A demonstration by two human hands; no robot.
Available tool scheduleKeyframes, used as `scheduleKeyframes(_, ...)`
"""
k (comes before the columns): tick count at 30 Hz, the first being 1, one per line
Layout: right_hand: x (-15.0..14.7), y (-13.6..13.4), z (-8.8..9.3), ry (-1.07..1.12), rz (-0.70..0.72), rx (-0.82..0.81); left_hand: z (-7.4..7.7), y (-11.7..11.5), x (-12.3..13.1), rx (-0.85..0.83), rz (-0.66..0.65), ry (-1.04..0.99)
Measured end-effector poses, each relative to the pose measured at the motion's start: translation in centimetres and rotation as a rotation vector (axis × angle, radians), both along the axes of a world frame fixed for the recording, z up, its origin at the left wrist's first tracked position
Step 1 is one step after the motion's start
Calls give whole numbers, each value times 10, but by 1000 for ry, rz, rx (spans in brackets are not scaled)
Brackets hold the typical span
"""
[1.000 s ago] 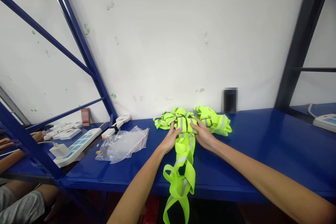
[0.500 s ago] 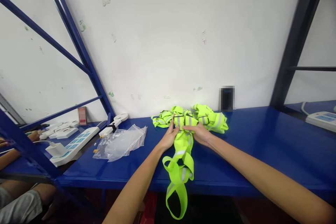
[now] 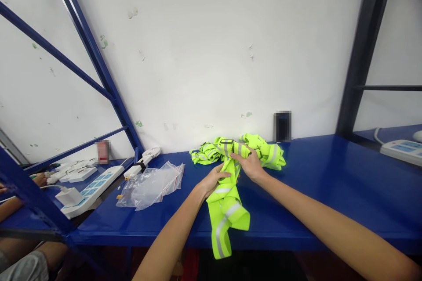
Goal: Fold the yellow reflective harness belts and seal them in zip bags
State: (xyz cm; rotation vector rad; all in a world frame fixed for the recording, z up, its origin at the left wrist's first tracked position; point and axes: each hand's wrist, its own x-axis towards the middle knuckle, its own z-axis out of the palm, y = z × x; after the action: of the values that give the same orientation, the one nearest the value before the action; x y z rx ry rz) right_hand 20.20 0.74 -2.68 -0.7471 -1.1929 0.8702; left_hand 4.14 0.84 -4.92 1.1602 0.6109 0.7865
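Observation:
A neon-yellow reflective strap [image 3: 227, 210] with silver stripes lies between my hands, its loose loops drooping over the table's front edge. My left hand [image 3: 214, 180] is closed around the strap's lower run, thumb on top. Higher up and to the right, my right hand [image 3: 249, 163] grips the folded upper part, where a dark buckle [image 3: 226, 141] shows. Behind my hands lie more neon reflective straps in two heaps, a left heap [image 3: 205, 153] and a larger right heap [image 3: 273, 154]. Some fingertips are hidden behind the strap.
Clear zip bags [image 3: 154, 184] lie left on the blue table [image 3: 316, 184], beside a small white fan [image 3: 151, 153]. A blurred dark object [image 3: 282, 126] leans on the wall. A power strip [image 3: 94, 191] and a co-worker's hand [image 3: 40, 180] are beyond the blue frame [image 3: 108, 74].
My left hand has slid down the strap, away from the folded upper part. The hanging loops have swung and opened into broader folds. My right hand stays on the upper part.

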Motion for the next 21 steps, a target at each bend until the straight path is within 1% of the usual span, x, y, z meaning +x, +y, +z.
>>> scheduleKeyframes(3, 7, -2, 3, -170, -49, 202, 1, -3, -4, -27, -71, -13)
scheduleKeyframes(6, 16, -2, 1, -376, -34, 372, 1, -5, -8, -91, -118, -26)
scheduleKeyframes(9, 22, 0, -4, -533, 18, 499, 1, -5, -14, -154, -124, -32)
scheduleKeyframes(13, 22, 2, -12, -694, 77, 598, 0, -1, -24, -201, -111, -8)
scheduleKeyframes(15, 18, 2, -15, -700, 90, 606, -2, 0, -26, -210, -113, 0)
scheduleKeyframes(17, 13, 0, -14, -630, 74, 553, -3, 0, -27, -233, -118, -1)
scheduleKeyframes(19, 8, -3, -11, -495, 39, 417, -3, 0, -26, -268, -137, -16)
scheduleKeyframes(21, 5, -5, -7, -356, 2, 261, -2, 0, -26, -296, -184, -36)
